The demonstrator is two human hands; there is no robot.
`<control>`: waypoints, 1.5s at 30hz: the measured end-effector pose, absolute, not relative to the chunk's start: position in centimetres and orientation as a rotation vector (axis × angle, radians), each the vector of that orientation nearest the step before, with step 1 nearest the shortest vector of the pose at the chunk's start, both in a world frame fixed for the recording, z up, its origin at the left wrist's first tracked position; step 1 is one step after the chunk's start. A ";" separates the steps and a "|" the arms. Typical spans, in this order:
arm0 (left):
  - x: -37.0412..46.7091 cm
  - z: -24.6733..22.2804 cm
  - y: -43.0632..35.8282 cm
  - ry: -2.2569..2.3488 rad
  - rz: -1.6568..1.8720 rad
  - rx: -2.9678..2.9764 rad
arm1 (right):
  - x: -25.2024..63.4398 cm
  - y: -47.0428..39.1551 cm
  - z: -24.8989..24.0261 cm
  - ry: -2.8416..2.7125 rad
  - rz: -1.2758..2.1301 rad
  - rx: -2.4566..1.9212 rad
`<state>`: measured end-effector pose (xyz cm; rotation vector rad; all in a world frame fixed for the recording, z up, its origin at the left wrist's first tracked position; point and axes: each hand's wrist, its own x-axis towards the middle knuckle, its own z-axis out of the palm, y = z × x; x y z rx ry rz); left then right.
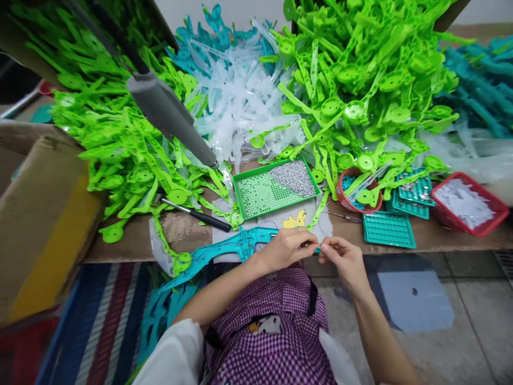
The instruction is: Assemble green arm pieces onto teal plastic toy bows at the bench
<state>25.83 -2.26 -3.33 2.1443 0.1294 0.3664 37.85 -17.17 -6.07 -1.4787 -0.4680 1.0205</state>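
A long teal bow-shaped plastic shell (224, 247) lies along the table's front edge, with thin wires running along it. My left hand (290, 247) is over its right end, thumb and fingers pinched together. Close beside it, my right hand (343, 262) is also pinched, its fingertips almost meeting those of the left. What the fingertips hold is too small to make out. A small bit of teal shows between the hands. Under the shell lies a pale cloth with a yellow cartoon figure (294, 219).
Behind my hands is a green tray (256, 195) of small metal screws. A grey electric screwdriver (170, 115) hangs at left above a black-handled tool (206, 218). Lime-green parts (360, 75) and clear pieces (244, 91) are piled behind. Red baskets (495, 219) and teal trays (388, 230) stand right.
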 end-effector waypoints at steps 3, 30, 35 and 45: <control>26.3 -3.3 -1.8 0.258 0.269 2.005 | 38.4 -16.9 -6.0 -0.458 0.966 -1.482; 30.8 -4.8 1.0 0.307 -0.187 2.681 | 43.4 -12.7 -9.6 -0.702 0.371 -1.991; 29.9 -4.5 0.7 0.326 -0.374 2.554 | 43.7 -13.1 -10.2 -0.724 0.378 -2.027; 31.9 -4.9 0.9 0.407 -0.212 2.599 | 44.2 -12.9 -10.6 -0.963 0.435 -2.188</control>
